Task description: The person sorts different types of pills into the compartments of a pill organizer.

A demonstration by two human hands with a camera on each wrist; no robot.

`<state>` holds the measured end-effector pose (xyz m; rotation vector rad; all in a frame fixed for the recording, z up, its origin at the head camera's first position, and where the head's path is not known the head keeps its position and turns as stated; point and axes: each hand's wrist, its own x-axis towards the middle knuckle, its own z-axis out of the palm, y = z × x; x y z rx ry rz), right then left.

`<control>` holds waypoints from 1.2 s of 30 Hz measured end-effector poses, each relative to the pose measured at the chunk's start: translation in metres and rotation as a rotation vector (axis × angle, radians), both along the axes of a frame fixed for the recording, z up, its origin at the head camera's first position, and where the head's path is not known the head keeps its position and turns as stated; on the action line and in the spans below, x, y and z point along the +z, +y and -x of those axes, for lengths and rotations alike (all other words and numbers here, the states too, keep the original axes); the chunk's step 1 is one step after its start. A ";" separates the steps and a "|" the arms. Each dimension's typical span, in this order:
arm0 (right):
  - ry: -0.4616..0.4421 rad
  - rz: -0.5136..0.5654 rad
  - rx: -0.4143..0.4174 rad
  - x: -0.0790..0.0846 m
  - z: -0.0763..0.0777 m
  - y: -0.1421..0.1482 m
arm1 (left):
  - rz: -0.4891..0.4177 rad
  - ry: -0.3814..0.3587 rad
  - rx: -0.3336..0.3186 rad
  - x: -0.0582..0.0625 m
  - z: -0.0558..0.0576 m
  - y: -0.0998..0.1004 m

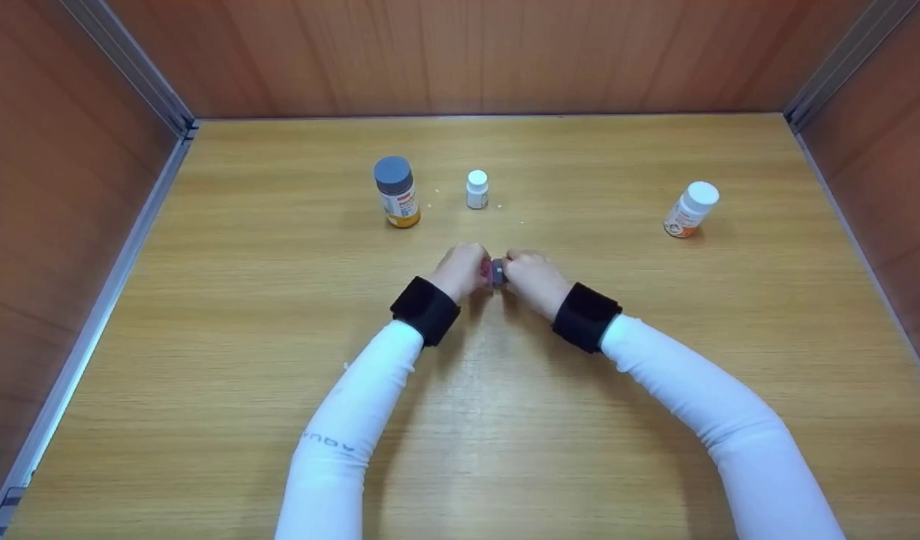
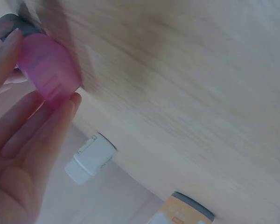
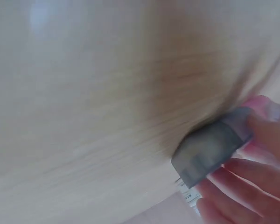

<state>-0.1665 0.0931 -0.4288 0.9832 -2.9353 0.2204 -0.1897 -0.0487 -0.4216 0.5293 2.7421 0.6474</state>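
One wood-grain tabletop point(image 1: 205, 300), walled at back and sides by brown panels point(image 1: 460, 60) with grey edging point(image 1: 130, 60); left hand point(image 1: 461, 270) and right hand point(image 1: 533, 279) both grip one pink-and-grey object point(image 1: 497, 272).

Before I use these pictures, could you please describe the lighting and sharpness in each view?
Head: bright, with soft shadows on the table; left wrist: hazy, the pink-and-grey object lacking fine detail; right wrist: hazy too, with pale glare at upper left.
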 end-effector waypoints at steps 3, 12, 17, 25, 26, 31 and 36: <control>0.039 -0.009 0.003 -0.001 0.000 -0.002 | -0.008 0.009 0.003 0.000 0.001 0.000; -0.074 0.024 0.089 0.010 0.009 -0.002 | -0.057 0.007 0.007 0.000 0.002 -0.007; -0.473 0.234 -0.030 0.027 0.037 0.006 | -0.070 -0.008 -0.004 0.000 0.002 -0.006; -0.680 0.505 -0.393 0.017 0.070 0.007 | -0.063 0.034 -0.055 -0.003 -0.001 -0.002; -0.693 0.525 -0.433 0.014 0.072 0.006 | -0.062 0.034 -0.058 -0.003 -0.001 -0.002; -0.734 0.559 -0.531 0.006 0.076 0.004 | -0.037 0.030 -0.069 0.000 0.000 -0.001; -0.731 0.571 -0.487 0.004 0.075 0.005 | -0.014 -0.001 -0.064 0.002 0.002 -0.002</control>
